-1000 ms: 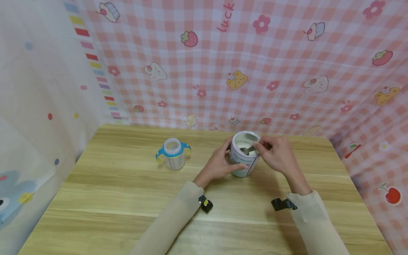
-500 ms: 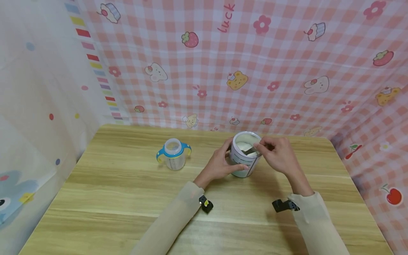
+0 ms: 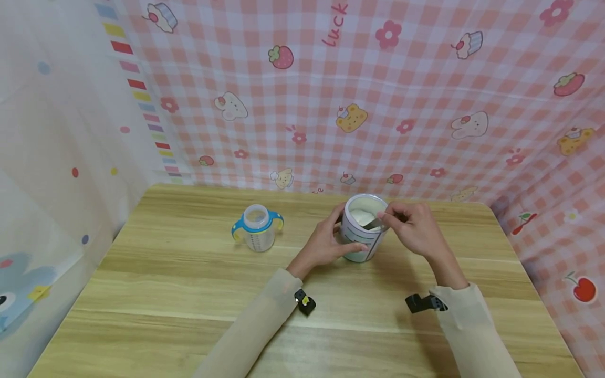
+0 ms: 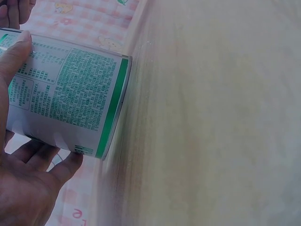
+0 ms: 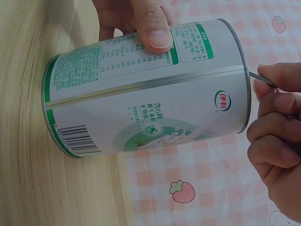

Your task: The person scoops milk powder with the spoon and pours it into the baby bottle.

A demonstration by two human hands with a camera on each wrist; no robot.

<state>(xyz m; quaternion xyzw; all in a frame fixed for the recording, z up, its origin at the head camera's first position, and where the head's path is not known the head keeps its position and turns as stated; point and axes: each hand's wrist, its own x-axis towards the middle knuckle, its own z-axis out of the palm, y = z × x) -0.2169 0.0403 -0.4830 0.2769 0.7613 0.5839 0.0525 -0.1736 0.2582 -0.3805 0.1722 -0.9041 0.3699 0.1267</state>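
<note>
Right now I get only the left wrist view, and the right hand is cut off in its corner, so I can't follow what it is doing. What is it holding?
Observer: The right hand pinches a metal utensil that reaches into the open can.
Operator: My view misses the opening. What is inside?
Observer: A white, powdery-looking fill, lying below the rim.
Operator: Anything else standing out there?
Observer: Yes, a two-handled bottle stands on the table, left of the can in the head view.
</note>
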